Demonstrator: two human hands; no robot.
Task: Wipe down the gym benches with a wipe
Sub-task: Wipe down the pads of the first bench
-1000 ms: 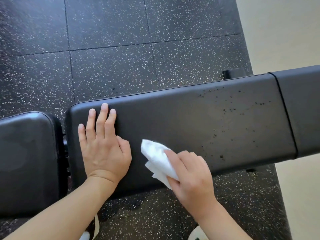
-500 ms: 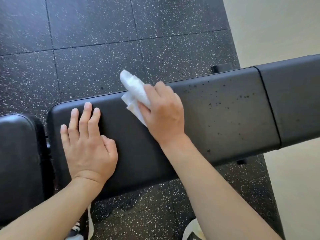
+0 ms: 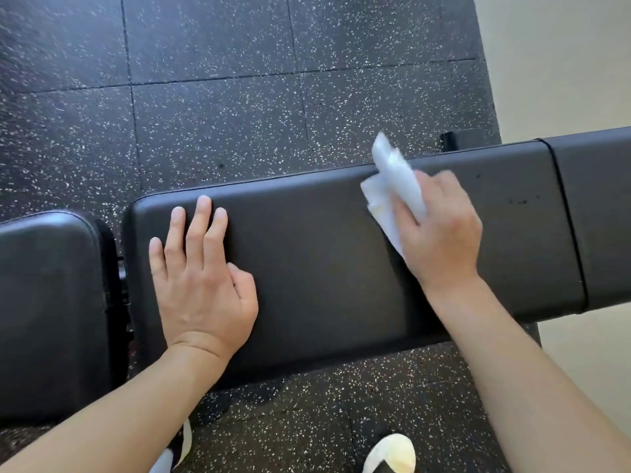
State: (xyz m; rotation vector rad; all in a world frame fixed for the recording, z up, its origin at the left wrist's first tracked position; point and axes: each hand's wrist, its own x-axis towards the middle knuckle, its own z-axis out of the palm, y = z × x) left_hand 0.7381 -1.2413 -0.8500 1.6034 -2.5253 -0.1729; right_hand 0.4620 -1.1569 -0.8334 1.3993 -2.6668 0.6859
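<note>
Wipe (image 3: 392,186) under right hand (image 3: 440,233), left hand (image 3: 201,285) well apart

Bare forearms, no sleeves; white shoes (image 3: 392,454) w/ dark trim.

The right hand (image 3: 440,230) has carried the wipe (image 3: 396,189) rightward along the bench (image 3: 324,268), from the near edge to the far edge, toward the dark specks (image 3: 519,201).

Bare bench pad (image 3: 324,268) between left hand (image 3: 201,285) and right hand (image 3: 440,233), open speckled floor (image 3: 205,114) beyond
</note>
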